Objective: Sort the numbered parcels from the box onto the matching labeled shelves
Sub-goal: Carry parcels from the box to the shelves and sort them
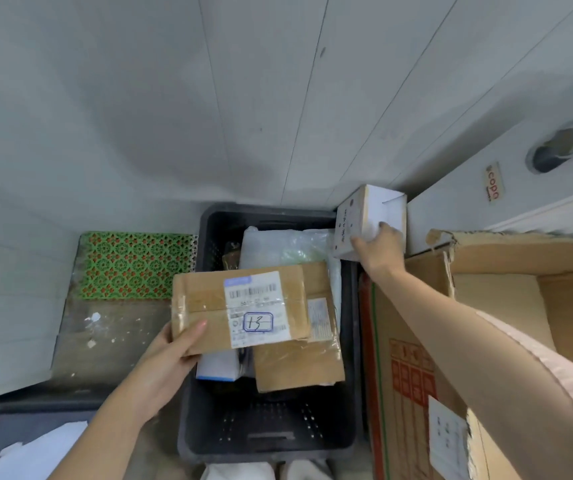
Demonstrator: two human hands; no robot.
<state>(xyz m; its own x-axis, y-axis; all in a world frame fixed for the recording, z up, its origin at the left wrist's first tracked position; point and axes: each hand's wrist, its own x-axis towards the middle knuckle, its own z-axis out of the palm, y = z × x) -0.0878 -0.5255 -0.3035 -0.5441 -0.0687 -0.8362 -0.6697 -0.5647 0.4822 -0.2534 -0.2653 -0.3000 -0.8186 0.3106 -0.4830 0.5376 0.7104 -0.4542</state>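
Parcel 13 (240,308) in left hand (174,355) grip, white box (370,221) in right hand (380,249), print unreadable

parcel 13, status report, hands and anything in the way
Left hand grips parcel 13 above dark crate. Right hand holds white box. More parcels beneath; nothing blocking.

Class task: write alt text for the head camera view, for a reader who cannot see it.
Over a dark plastic crate of parcels, the left hand grips a brown cardboard parcel marked 13, while the right hand holds a small white box at the crate's far right corner. A large open cardboard box stands to the right.
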